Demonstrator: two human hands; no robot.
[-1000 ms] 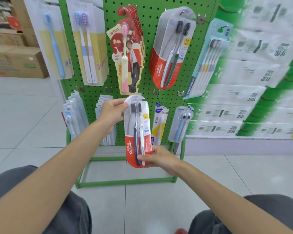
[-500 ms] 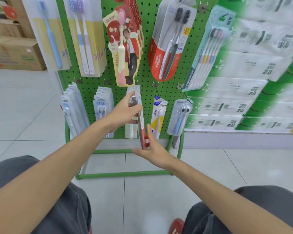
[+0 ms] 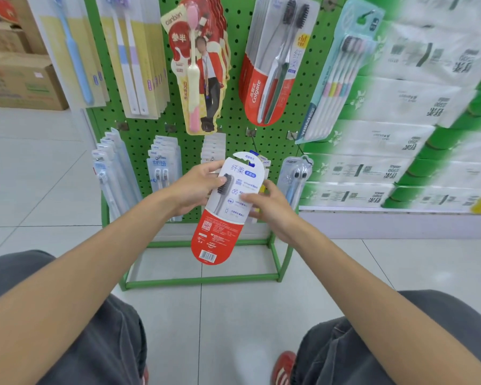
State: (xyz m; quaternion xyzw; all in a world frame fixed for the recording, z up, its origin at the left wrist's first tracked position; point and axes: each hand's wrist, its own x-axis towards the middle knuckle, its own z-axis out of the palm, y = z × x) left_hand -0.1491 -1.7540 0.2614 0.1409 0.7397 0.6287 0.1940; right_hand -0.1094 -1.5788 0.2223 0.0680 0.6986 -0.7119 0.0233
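I hold a red and white Colgate toothbrush pack in front of the green pegboard rack, its printed back with a barcode facing me. My left hand grips the pack's upper left edge, thumb across the front. My right hand holds the right edge, fingers curled behind it. The pack hangs tilted, its top near the lower row of hooks.
More toothbrush packs hang on the rack, among them a matching Colgate stack and a red cartoon pack. Stacked tissue packs fill the right. Cardboard boxes stand at the left. My knees are at the bottom over the tiled floor.
The pack has been turned round from front to back. My right hand moved up from the pack's bottom to its right edge; my left hand stays on the upper left.
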